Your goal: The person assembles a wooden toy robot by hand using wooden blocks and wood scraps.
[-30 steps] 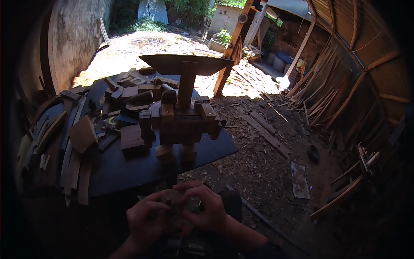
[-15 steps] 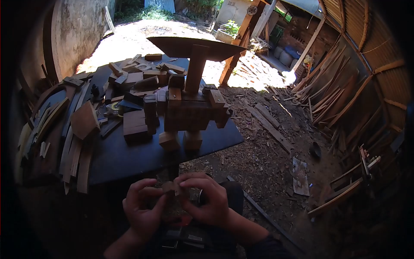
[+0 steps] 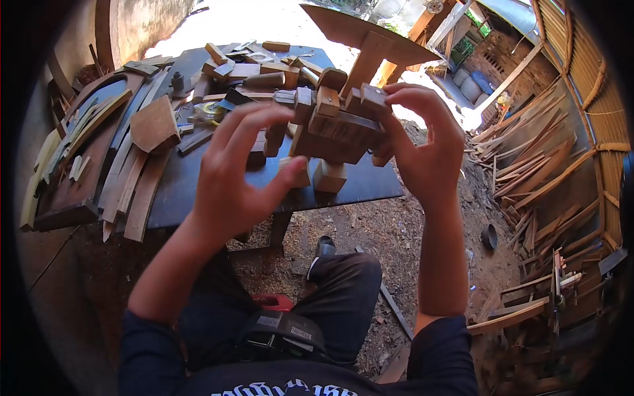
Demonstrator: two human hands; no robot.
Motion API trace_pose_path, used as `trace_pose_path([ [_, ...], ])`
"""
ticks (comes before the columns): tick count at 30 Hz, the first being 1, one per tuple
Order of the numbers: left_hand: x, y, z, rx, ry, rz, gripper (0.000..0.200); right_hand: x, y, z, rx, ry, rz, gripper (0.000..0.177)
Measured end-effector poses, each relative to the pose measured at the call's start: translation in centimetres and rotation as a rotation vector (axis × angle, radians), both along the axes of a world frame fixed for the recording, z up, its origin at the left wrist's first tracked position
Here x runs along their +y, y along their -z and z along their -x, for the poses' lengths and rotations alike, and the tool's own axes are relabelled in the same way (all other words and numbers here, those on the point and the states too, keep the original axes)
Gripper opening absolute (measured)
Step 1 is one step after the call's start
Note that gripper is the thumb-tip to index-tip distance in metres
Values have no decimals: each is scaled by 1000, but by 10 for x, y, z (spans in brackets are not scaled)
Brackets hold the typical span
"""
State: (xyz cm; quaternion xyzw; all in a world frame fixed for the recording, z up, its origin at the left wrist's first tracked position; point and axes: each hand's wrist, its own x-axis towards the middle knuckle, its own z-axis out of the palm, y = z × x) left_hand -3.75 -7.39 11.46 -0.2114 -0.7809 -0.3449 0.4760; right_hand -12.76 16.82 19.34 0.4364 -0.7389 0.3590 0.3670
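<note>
A wooden block model (image 3: 340, 132) stands on the dark table (image 3: 218, 208), built from several stacked blocks. An upright post carries a wide board (image 3: 373, 36) above it. My right hand (image 3: 429, 145) is at the model's right end, index finger and thumb curved around a small wooden block (image 3: 375, 98) there. On the other side my left hand (image 3: 241, 171) is raised, its thumb and fingers spread apart. Its fingertips come close to the model's left blocks (image 3: 302, 104); nothing shows in its palm. Two pale square blocks (image 3: 329, 176) support the model from below.
Offcuts (image 3: 264, 72) and a brown block (image 3: 155, 124) lie across the table's left and back. Long strips (image 3: 142, 191) overhang its front left edge. Scrap wood (image 3: 528, 145) leans along the right wall. Shavings cover the ground (image 3: 396, 231).
Both hands have risen from in front of my lap, where they held small wooden pieces, up to the model and moved apart. The view has shifted and tilted, and the model appears more slanted.
</note>
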Motion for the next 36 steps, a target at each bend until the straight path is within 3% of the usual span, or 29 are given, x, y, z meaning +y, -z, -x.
trace_pose_path([
  [5,-8,-16,42,2,-47,138,67,-4,5,14,-69,50,4,16],
  [11,-8,-7,74,-128,-28,131,85,-8,13,18,-166,13,97,15],
  [14,-5,-6,72,-208,7,148,87,-9,16,21,-153,13,76,15],
  [24,-2,-7,72,-131,-40,169,77,-9,20,26,-80,60,47,16],
  [27,-3,-12,69,-240,34,135,78,-9,20,26,-50,81,23,16],
  [36,-2,-7,72,-169,22,125,76,-12,11,17,63,124,-83,22],
])
